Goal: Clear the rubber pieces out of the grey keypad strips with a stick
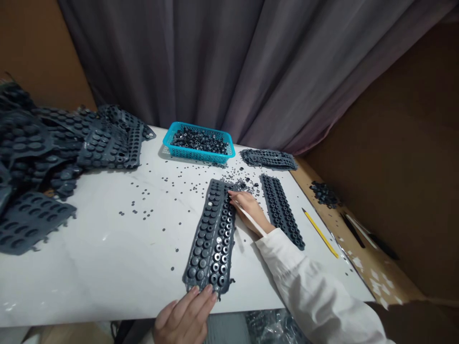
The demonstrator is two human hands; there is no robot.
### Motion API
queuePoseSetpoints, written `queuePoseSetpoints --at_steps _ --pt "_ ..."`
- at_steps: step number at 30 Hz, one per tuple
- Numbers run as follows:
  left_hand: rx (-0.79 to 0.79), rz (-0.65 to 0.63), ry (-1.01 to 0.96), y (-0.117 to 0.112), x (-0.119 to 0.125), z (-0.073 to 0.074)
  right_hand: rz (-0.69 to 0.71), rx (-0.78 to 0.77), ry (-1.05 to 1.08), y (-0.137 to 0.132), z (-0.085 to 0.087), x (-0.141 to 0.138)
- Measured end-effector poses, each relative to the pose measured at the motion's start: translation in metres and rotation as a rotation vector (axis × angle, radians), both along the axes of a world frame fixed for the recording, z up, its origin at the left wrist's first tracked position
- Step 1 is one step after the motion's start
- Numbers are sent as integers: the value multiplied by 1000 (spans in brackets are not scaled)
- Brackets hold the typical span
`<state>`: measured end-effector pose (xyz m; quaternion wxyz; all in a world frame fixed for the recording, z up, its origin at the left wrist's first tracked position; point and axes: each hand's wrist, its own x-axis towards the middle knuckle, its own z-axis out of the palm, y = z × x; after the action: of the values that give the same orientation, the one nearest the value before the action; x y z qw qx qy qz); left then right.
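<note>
Studded sheet (one of several) on the tabletop.
Left hand lays extended fingers on its near edge; right hand grasps one white stick over its far end; one blue basket stands beyond.

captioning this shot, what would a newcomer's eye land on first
Probably the turquoise basket of small dark pieces at the back of the white table. Next, the dark studded sheet in the middle, left hand at its near end, right hand holding a white tool near its far end. A heap of dark sheets fills the left side.
</note>
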<state>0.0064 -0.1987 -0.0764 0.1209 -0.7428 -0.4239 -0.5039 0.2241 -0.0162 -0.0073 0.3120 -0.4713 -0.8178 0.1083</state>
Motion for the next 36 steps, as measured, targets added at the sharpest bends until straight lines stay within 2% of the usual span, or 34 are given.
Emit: queuePoseSetpoints --at_steps 5,11,16,23,26,30,33,36 --pt "-42 14 -2 0 -1 -1 -159 59 77 10 2 4" --pt "36 -1 8 2 -1 -3 -60 -14 107 2 3 3" --pt "4 14 -8 3 -1 -3 -31 -44 114 1 0 1" --pt "11 19 -25 1 1 -4 -7 -26 33 4 3 1" --pt "-33 33 -41 -1 2 -4 -19 -13 -19 5 3 1" --pt "5 15 -12 0 0 -2 -59 19 -52 12 2 3" --pt "-15 17 6 2 -2 -1 -144 62 -17 19 2 7" --pt "29 25 6 3 -2 -1 -190 78 41 22 3 10"
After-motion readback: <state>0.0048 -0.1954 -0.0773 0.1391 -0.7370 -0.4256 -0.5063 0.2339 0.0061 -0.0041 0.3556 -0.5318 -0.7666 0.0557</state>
